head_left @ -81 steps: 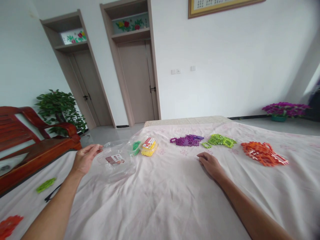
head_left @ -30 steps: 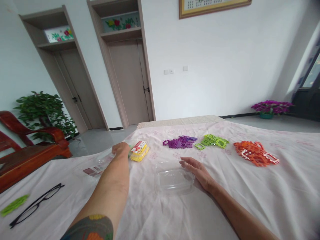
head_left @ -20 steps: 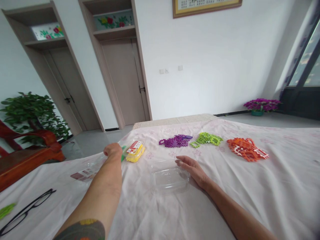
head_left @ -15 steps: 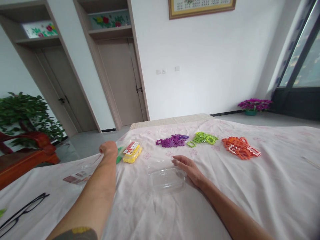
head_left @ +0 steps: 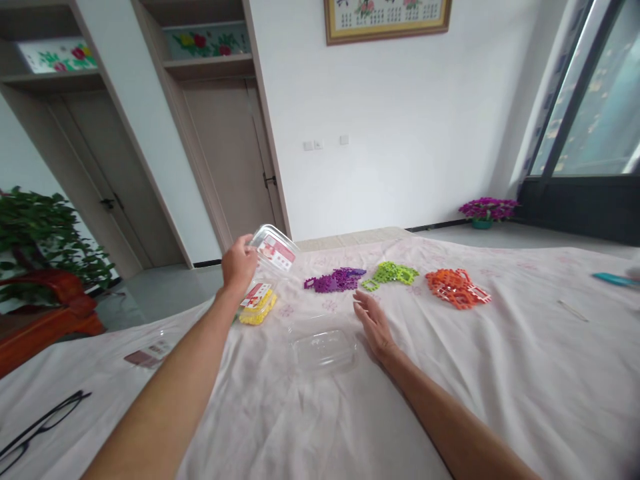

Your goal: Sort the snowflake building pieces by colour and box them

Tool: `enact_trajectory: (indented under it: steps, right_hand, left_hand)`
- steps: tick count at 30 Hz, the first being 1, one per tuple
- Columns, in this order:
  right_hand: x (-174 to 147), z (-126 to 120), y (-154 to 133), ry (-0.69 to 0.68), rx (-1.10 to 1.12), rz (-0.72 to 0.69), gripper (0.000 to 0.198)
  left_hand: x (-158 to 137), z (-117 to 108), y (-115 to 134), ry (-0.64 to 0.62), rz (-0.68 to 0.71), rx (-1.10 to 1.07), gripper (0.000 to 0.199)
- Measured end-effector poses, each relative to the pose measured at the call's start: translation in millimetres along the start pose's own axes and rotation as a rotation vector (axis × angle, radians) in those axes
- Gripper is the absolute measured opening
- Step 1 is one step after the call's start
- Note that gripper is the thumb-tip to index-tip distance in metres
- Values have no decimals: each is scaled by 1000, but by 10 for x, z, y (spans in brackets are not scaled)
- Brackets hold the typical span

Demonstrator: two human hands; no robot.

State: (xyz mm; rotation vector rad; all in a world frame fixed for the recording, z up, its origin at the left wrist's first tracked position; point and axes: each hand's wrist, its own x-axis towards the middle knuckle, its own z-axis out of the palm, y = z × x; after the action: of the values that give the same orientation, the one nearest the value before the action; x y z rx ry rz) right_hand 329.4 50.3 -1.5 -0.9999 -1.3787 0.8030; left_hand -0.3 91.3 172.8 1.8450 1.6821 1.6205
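My left hand point(head_left: 240, 263) is closed on the edge of a clear plastic container point(head_left: 276, 249) with a red-and-white label, tilted above the cloth. Just below it stands a labelled clear box of yellow pieces point(head_left: 258, 310), and a bit of green shows behind my wrist. My right hand point(head_left: 374, 327) is open, fingers apart, beside an open clear plastic tray point(head_left: 324, 350). Beyond that hand lie heaps of purple pieces point(head_left: 334, 281), lime-green pieces point(head_left: 393, 273) and orange pieces point(head_left: 454, 288).
A pale flowered cloth point(head_left: 480, 380) covers the work surface. To the left are another labelled clear plastic piece point(head_left: 150, 350) and black-framed glasses point(head_left: 47, 427). A thin stick point(head_left: 573, 310) and a blue object point(head_left: 615, 279) lie at the right. A red wooden chair point(head_left: 55, 313) stands at the left edge.
My left hand has come up and to the right, now with the clear container in its grip. My right hand has drawn away from the tray's edge, its fingers spreading. The view has shifted slightly.
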Motion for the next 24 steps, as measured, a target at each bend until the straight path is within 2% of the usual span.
enact_trajectory:
  steps: [2,4,7,10,14,16,18,20,21,24]
  right_hand:
    - [14,-34,39,75,-138,-146,53]
    - [21,-67,53,97,-302,-287,58]
    - [17,-89,32,82,-557,-426,70]
    - [8,-70,-13,41,-747,-506,76]
    - [9,-36,-35,-118,-886,-615,66]
    - [16,-38,-13,-197,-916,-611,57]
    - [34,-62,25,-207,-898,-559,49]
    - [81,-108,69,-120,-819,-480,39]
    - [120,-141,91,-52,-761,-428,33]
    - [317,-272,147,148,-590,-194,28]
  left_hand:
    - [-314,292,2,13,-72,-26,48]
    - [-624,562,-13,-20,-263,-174,46]
    - [-985,842,-23,-58,-459,-397,49]
    - [-1199,984,0,-94,-557,-531,51]
    - [-1339,1041,53,-187,-591,-563,58]
    - [-1380,1008,43,-250,-532,-468,54]
    - [-1421,937,-20,-282,-390,-307,47]
    - [-1474,855,-137,-222,-267,-208,45]
    - [-1508,819,-206,-205,-252,-205,47]
    - [-1637,755,-384,-173,-383,-297,56]
